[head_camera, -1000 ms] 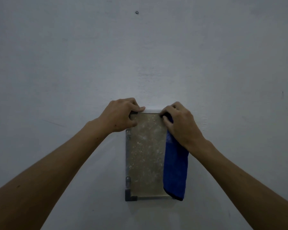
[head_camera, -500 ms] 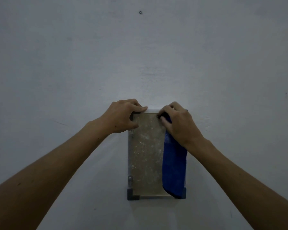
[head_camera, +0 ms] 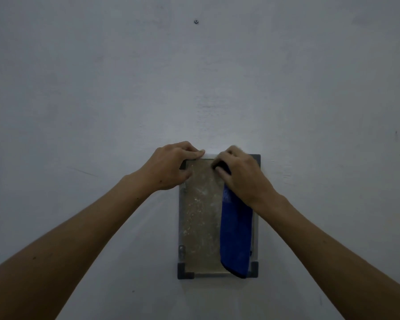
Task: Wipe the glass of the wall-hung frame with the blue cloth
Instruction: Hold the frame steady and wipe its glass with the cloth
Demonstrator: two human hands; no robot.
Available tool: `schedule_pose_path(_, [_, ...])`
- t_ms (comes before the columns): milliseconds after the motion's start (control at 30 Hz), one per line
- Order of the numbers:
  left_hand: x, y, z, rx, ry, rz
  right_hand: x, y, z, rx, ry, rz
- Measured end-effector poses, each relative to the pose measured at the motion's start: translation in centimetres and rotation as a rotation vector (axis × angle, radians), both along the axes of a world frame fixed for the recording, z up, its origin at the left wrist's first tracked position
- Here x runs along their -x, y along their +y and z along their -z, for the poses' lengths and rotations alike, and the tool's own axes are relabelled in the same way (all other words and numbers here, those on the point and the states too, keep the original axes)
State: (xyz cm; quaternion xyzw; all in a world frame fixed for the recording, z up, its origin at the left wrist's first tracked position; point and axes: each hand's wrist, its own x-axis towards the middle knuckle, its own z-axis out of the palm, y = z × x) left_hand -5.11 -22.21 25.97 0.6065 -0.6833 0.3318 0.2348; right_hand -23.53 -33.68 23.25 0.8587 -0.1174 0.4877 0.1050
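A plain grey-white wall (head_camera: 102, 88) filled the view in dim light, with a small dark screw (head_camera: 196, 21) set into it high up, a little left of the middle. Low on the wall, slightly right of centre, hung the frame (head_camera: 182, 227), a tall rectangle with dark corner pieces and a pale top edge. Its glass (head_camera: 201, 215) looked dusty and speckled. The left hand (head_camera: 171, 167) gripped the frame's upper left corner, fingers curled over the top edge and thumb against the glass. The right hand (head_camera: 239, 173) lay over the upper right part of the glass, its fingers bent around a bunched end of the blue cloth (head_camera: 236, 236) and pressing it there. The rest of the cloth hung straight down over the right side of the glass, reaching the lower right corner piece.
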Motion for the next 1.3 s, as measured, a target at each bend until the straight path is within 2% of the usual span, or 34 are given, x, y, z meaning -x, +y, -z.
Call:
schedule_pose_path(67, [0.0, 0.1, -0.3, -0.017, 0.018, 0.018, -0.1, 0.1, -0.1, -0.028, -0.103, 0.007])
schedule_pose_path(200, [-0.4, 0.6, -1.8, -0.017, 0.036, 0.003, -0.8, 1.2, 1.1, 0.036, 0.075, 0.014])
schedule_pose_path(233, [-0.6, 0.7, -2.0, 0.002, 0.044, -0.010, -0.8, 1.0, 0.7, 0.020, 0.067, 0.014])
schedule_pose_path(333, [-0.8, 0.9, -2.0, 0.052, 0.156, 0.009, -1.2, 0.8, -0.1, -0.061, -0.135, 0.010])
schedule_pose_path(367, [-0.8, 1.0, -1.9, 0.061, 0.186, 0.020, -1.5, 1.0, 0.2, -0.053, -0.142, 0.013])
schedule_pose_path(500, [-0.9, 1.2, -1.7, 0.074, 0.256, 0.062, -2.5, 1.7, 1.6, 0.010, 0.054, -0.028])
schedule_pose_path(600, [-1.1, 1.4, -1.4, 0.088, 0.297, 0.076, -2.6, 1.2, 0.8, -0.052, -0.142, -0.018])
schedule_pose_path(633, [-1.2, 1.4, -1.3, 0.097, 0.311, 0.079, -2.7, 1.4, 0.9, -0.055, -0.150, -0.025])
schedule_pose_path(767, [-1.4, 1.4, -1.0, 0.129, 0.368, 0.090, -3.4, 2.1, 1.7, 0.005, 0.010, -0.056])
schedule_pose_path(867, [-1.4, 1.4, -0.9, 0.141, 0.379, 0.089, -3.8, 1.8, 0.7, -0.062, -0.166, -0.052])
schedule_pose_path(900, [-1.4, 1.5, -0.9, 0.143, 0.383, 0.088, -4.0, 2.0, 0.8, -0.072, -0.172, -0.053])
schedule_pose_path(1000, [-1.5, 1.5, -1.1, 0.138, 0.391, 0.083, -4.4, 2.5, 1.5, -0.018, -0.033, -0.077])
schedule_pose_path(1133, [-1.7, 1.5, -1.1, 0.131, 0.384, 0.069, -4.6, 2.4, 0.4, -0.024, -0.134, -0.053])
schedule_pose_path(1300, [-1.7, 1.6, -1.1, 0.125, 0.378, 0.075, -4.8, 3.2, 0.9, 0.023, 0.001, -0.077])
